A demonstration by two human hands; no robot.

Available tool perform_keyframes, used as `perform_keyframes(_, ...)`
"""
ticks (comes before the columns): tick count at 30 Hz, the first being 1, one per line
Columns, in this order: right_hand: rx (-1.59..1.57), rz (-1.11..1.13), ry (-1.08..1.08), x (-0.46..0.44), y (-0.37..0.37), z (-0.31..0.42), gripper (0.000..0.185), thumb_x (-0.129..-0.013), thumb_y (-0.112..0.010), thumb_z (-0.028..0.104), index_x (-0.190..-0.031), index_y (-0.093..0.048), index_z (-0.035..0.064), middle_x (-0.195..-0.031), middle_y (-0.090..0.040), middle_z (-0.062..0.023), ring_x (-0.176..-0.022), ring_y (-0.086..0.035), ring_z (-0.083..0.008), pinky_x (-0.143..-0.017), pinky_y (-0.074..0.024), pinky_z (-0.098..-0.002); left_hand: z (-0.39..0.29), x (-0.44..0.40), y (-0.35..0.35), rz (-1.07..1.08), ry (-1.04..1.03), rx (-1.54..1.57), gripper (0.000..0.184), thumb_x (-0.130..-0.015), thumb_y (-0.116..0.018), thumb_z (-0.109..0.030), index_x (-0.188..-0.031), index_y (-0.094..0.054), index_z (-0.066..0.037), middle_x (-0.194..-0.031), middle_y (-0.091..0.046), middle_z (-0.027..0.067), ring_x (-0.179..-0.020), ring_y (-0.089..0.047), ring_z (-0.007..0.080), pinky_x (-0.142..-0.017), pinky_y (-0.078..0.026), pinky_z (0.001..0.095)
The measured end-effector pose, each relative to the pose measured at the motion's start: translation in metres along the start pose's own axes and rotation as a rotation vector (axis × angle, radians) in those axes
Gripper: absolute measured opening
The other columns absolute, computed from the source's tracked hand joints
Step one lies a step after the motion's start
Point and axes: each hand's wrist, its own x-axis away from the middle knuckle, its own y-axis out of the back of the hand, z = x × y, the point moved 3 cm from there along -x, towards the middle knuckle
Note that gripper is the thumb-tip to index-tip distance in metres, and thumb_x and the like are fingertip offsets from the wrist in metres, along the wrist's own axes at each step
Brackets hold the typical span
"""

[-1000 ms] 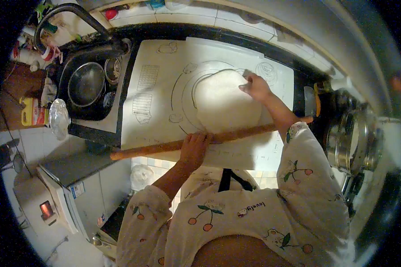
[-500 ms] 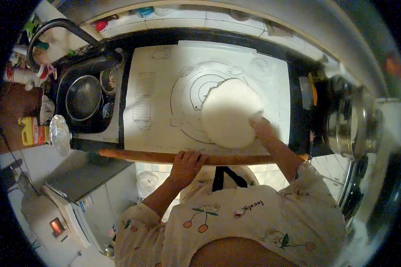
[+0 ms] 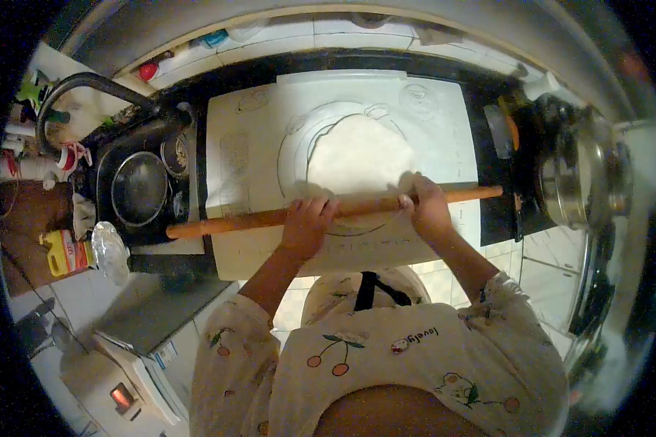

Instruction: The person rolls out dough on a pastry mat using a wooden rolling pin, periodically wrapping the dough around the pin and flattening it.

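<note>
Right hand (image 3: pixel 431 207) off dough (image 3: pixel 360 156), now gripping rolling pin (image 3: pixel 366 207); left hand (image 3: pixel 307 223) grips too: two-handed hold, dough's six o'clock.

The rolling pin (image 3: pixel 375 207) is orange-brown, the dough (image 3: pixel 357 154) creamy white, the white mat (image 3: pixel 444 146) printed with dark circles. Reddish cherries and green leaves dot the pale garment (image 3: pixel 390 364) at six o'clock; the nine-o'clock bottle (image 3: pixel 60 255) is yellow-and-red.

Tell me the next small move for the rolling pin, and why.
Probably roll the rolling pin gently forward, away from the body, over the dough: the left hand and right hand both hold it, it lies at the dough's near edge, and most of the dough spreads out beyond it.
</note>
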Motion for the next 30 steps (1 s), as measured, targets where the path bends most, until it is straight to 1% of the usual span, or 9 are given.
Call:
perform_keyframes(6, 0.055, 0.005, 0.114, 0.04, -0.014, 0.003, 0.078, -0.08, -0.065, 0.016, -0.143, -0.02, 0.0008, -0.148, -0.024, -0.0212, -0.136, -0.027, -0.037, -0.112, -0.0213, -0.0492, 0.011, -0.019, 0.006, -0.11, 0.056, 0.134, 0.059, -0.083, -0.056, -0.026, -0.131, -0.04, 0.004, -0.134, -0.04, 0.0192, -0.123, -0.041, 0.0341, -0.106, -0.028, 0.0463)
perform_keyframes(9, 0.219, -0.006, 0.161, -0.009, -0.012, -0.004, 0.074, -0.086, -0.058, 0.037, -0.141, -0.027, -0.0019, -0.147, -0.025, -0.0229, -0.135, -0.029, -0.0365, -0.11, -0.0235, -0.0517, 0.024, -0.054, -0.001, -0.16, 0.147, 0.115, 0.073, -0.085, -0.056, -0.033, -0.138, -0.029, 0.008, -0.145, -0.027, 0.0257, -0.134, -0.029, 0.0383, -0.111, -0.021, 0.0481)
perform_keyframes(13, 0.259, -0.425, 0.143, -0.097, -0.007, -0.016, 0.073, -0.089, -0.053, 0.044, -0.138, -0.03, -0.0036, -0.141, -0.035, -0.026, -0.128, -0.037, -0.0399, -0.105, -0.0315, -0.052, 0.079, -0.127, -0.02, -0.381, 0.216, -0.01, 0.078, -0.084, -0.056, -0.035, -0.14, -0.025, 0.009, -0.147, -0.023, 0.0282, -0.135, -0.025, 0.0417, -0.112, -0.02, 0.0494)
perform_keyframes(15, 0.076, -0.485, 0.262, -0.051, -0.009, -0.012, 0.069, -0.087, -0.058, 0.039, -0.136, -0.036, -0.0032, -0.138, -0.038, -0.0279, -0.128, -0.037, -0.0411, -0.104, -0.0322, -0.052, 0.052, -0.094, -0.008, -0.19, 0.235, 0.077, 0.081, -0.082, -0.058, -0.036, -0.14, -0.024, 0.008, -0.147, -0.022, 0.0284, -0.136, -0.025, 0.0424, -0.111, -0.02, 0.0506)
perform_keyframes(18, 0.112, -0.123, 0.159, 0.051, -0.03, -0.011, 0.065, -0.085, -0.054, 0.02, -0.141, -0.028, 0.0015, -0.146, -0.029, -0.0226, -0.134, -0.031, -0.036, -0.108, -0.0256, -0.0531, -0.001, 0.008, 0.001, 0.214, 0.198, 0.118, 0.092, -0.074, -0.064, -0.04, -0.14, -0.022, 0.008, -0.146, -0.023, 0.0289, -0.135, -0.025, 0.0436, -0.111, -0.019, 0.0518)
perform_keyframes(22, 0.185, -0.273, 0.245, 0.041, -0.033, -0.015, 0.065, -0.086, -0.055, 0.022, -0.141, -0.026, 0.001, -0.146, -0.029, -0.0208, -0.134, -0.032, -0.035, -0.11, -0.024, -0.05, 0.005, -0.001, -0.002, 0.006, 0.085, 0.084, 0.094, -0.074, -0.068, -0.037, -0.139, -0.02, 0.011, -0.145, -0.025, 0.0287, -0.136, -0.023, 0.0419, -0.112, -0.018, 0.0509)
perform_keyframes(25, 0.09, -0.405, 0.21, -0.02, -0.006, -0.005, 0.05, -0.087, -0.055, 0.021, -0.131, -0.042, -0.0001, -0.138, -0.04, -0.0218, -0.13, -0.036, -0.0348, -0.106, -0.0297, -0.0491, 0.03, -0.057, 0.012, -0.241, 0.079, 0.095, 0.079, -0.075, -0.069, -0.028, -0.135, -0.03, 0.005, -0.135, -0.035, 0.0286, -0.127, -0.036, 0.0412, -0.105, -0.029, 0.0503)
perform_keyframes(28, -0.13, -0.386, 0.23, -0.015, 0.018, 0.001, 0.021, -0.089, -0.048, 0.014, -0.102, -0.056, -0.0007, -0.1, -0.059, -0.0198, -0.094, -0.055, -0.0335, -0.081, -0.0429, -0.0467, 0.032, -0.062, 0.003, -0.29, 0.062, 0.33, 0.052, -0.076, -0.068, -0.02, -0.12, -0.046, -0.003, -0.117, -0.046, 0.0253, -0.107, -0.047, 0.0384, -0.092, -0.036, 0.0485)
perform_keyframes(30, -0.495, -0.282, 0.14, 0.013, 0.0, 0.008, 0.016, -0.091, -0.048, 0.014, -0.089, -0.055, -0.0001, -0.082, -0.057, -0.0146, -0.076, -0.054, -0.0269, -0.067, -0.042, -0.0435, 0.037, -0.053, -0.019, -0.219, 0.077, 0.369, 0.038, -0.075, -0.068, -0.017, -0.107, -0.051, -0.005, -0.106, -0.047, 0.0221, -0.097, -0.047, 0.0361, -0.085, -0.037, 0.0476)
